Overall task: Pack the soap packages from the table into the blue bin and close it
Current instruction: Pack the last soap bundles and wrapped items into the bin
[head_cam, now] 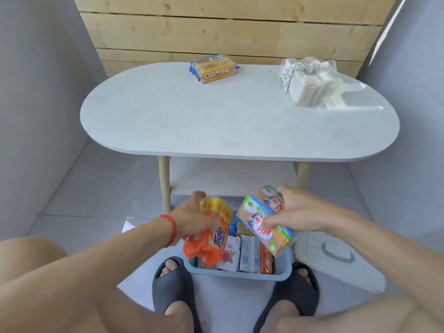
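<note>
The blue bin (237,275) stands open on the floor between my feet, with several soap packages lying inside. My left hand (194,219) grips an orange Tide soap package (211,234) over the bin's left side. My right hand (298,212) holds a green and orange soap package (264,224) over the bin's right side. On the white oval table (216,121) lie a blue and yellow soap package (212,68) at the back middle and a clear-wrapped pack of pale soap bars (310,82) at the back right.
The bin's pale lid with a grey handle (336,258) lies on the floor to the right of the bin. My two dark slippers (173,284) flank the bin. A wooden plank wall (228,27) rises behind the table.
</note>
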A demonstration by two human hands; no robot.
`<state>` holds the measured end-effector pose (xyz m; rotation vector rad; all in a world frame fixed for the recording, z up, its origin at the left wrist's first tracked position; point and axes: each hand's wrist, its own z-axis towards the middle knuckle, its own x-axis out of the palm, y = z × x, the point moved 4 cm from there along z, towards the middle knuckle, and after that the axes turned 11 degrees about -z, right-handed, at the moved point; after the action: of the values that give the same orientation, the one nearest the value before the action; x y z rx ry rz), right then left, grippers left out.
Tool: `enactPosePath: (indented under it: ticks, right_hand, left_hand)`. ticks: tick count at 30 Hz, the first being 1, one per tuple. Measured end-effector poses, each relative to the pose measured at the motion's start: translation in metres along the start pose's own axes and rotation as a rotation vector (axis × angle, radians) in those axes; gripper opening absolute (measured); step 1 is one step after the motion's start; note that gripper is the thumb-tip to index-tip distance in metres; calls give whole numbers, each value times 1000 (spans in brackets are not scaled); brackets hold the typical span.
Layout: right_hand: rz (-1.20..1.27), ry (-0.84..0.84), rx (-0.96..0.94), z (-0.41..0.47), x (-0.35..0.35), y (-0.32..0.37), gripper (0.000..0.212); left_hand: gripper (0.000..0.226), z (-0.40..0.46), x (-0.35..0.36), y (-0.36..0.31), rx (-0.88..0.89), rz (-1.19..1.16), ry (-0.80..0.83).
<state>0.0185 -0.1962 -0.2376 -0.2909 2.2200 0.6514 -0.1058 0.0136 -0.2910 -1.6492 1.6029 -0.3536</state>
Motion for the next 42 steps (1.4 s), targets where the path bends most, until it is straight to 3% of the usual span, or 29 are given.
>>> enactPosePath:
  ticks: [3, 8, 12, 15, 18, 21, 26, 30, 34, 38, 42]
  right_hand:
    - [-163, 29, 81, 14, 14, -7, 63]
    - [-212, 25, 108, 30, 19, -20, 68]
    - [-245, 26, 114, 36, 22, -28, 69]
    - [-252, 32, 112, 37, 26, -31, 68]
    - [-250, 32, 111, 40, 28, -34, 71]
    - [-235, 38, 127, 41, 32, -37, 75]
    - [-197, 15, 172, 45, 48, -42, 82]
    - [-40, 36, 163, 51, 77, -34, 107]
    - [169, -17, 197, 61, 126, -12, 97]
    - [159, -111, 264, 69, 185, 18, 87]
    - [128, -74, 270, 71, 215, 31, 81]
  left_hand:
    - [84, 30, 19, 29, -26, 229, -16]
    - [72, 62, 36, 57, -38, 316, -133]
    - [68, 68, 52, 72, 139, 622, -202]
    - [61, 70, 60, 82, 248, 977, -276]
    - [71, 77, 49, 86, 306, 1224, -247]
    - [92, 82, 41, 95, 250, 1334, -175]
    - [91, 84, 47, 108, 181, 1236, -88]
    - [95, 82, 43, 108, 134, 1191, 18]
    - [104, 82, 30, 104, 57, 1059, 177]
    - [100, 77, 36, 111, 151, 1005, 99]
    - [102, 80, 35, 119, 199, 941, 50]
